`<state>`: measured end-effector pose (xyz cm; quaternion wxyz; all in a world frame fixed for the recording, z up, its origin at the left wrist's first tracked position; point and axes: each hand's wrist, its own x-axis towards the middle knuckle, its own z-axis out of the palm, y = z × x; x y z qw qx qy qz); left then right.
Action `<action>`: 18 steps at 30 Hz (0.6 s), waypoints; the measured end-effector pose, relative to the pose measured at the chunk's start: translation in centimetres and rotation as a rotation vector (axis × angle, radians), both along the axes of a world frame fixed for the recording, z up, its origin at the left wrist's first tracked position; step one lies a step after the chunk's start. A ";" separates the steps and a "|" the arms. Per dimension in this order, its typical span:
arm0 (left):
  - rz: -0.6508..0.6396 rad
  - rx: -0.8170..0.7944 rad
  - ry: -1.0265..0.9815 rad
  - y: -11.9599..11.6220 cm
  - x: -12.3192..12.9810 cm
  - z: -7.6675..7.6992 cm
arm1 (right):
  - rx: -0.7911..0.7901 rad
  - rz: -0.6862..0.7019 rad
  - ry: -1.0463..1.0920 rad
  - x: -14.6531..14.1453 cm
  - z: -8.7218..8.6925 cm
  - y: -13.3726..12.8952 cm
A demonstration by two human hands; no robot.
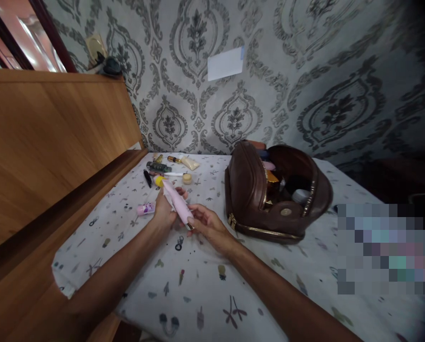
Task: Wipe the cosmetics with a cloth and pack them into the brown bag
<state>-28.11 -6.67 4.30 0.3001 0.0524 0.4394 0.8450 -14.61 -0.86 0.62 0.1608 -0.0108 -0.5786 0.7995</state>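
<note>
Left hand (164, 209), half curled, cradles a long pale-pink plastic tube (179, 203) above the white printed tablecloth (198, 259); the right hand (214, 229), partly closed, pinches its near end. An unzipped brown leather bag (246, 187) sits right; a short pink-and-purple cylinder (146, 209) lies left.

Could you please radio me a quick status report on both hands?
Left hand gripping pink tube. Right hand at its lower end. Open bag to the right.

No readable text or numbers, print on pink-and-purple container (146, 208) too small to read
</note>
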 end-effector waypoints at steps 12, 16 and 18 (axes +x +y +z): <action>-0.081 -0.085 0.265 -0.2 4.5 -0.8 | -0.047 -0.256 0.008 -0.3 -0.3 0.3; -0.127 -0.132 0.379 -0.3 4.9 -1.5 | 0.001 -0.321 0.005 -0.5 -0.3 0.4; -0.080 -0.143 0.343 -0.3 4.3 -1.5 | 0.037 -0.301 0.008 -0.6 -0.3 0.2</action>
